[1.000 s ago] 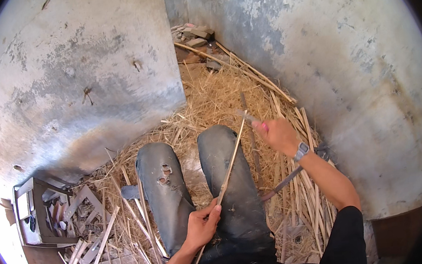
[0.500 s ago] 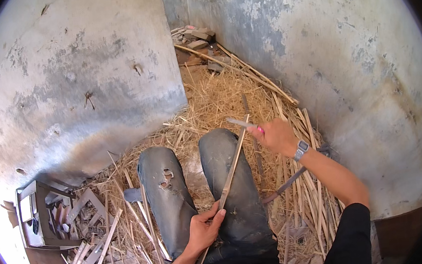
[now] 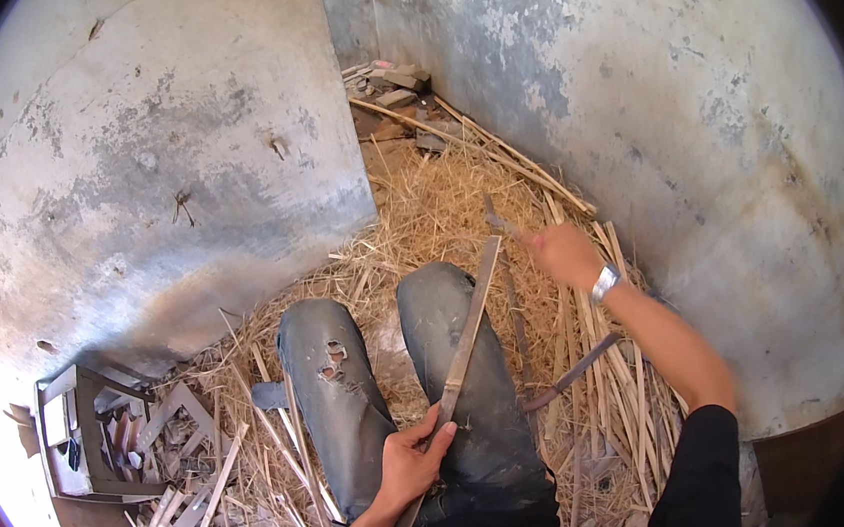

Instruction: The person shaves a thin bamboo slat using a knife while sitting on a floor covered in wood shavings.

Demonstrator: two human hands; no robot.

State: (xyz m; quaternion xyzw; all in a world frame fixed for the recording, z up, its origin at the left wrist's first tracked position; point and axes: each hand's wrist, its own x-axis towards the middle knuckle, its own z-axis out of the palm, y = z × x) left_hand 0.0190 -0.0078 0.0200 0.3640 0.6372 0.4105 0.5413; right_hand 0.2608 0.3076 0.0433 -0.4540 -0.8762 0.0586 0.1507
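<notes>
A long flat bamboo strip (image 3: 468,340) lies slanting across my right thigh, its lower end reaching down past my waist. My left hand (image 3: 412,460) is closed round the strip low down, with the thumb along its face. My right hand (image 3: 565,256), blurred a little, grips a knife (image 3: 500,222) whose blade points up and left. The blade is just beyond the strip's upper end, and I see a small gap between them. The knife's handle is mostly hidden in my fist.
Straw-like shavings (image 3: 435,187) cover the floor. Several bamboo strips (image 3: 609,388) lie along the right wall, near a curved dark blade-like tool (image 3: 572,366). At left stand a broken frame box (image 3: 90,483) and scrap. A large leaning panel (image 3: 182,164) rises ahead on the left.
My right hand with the knife has moved right and slightly up, off the strip's upper end. The strip has turned to show a broader face. My left hand keeps its hold.
</notes>
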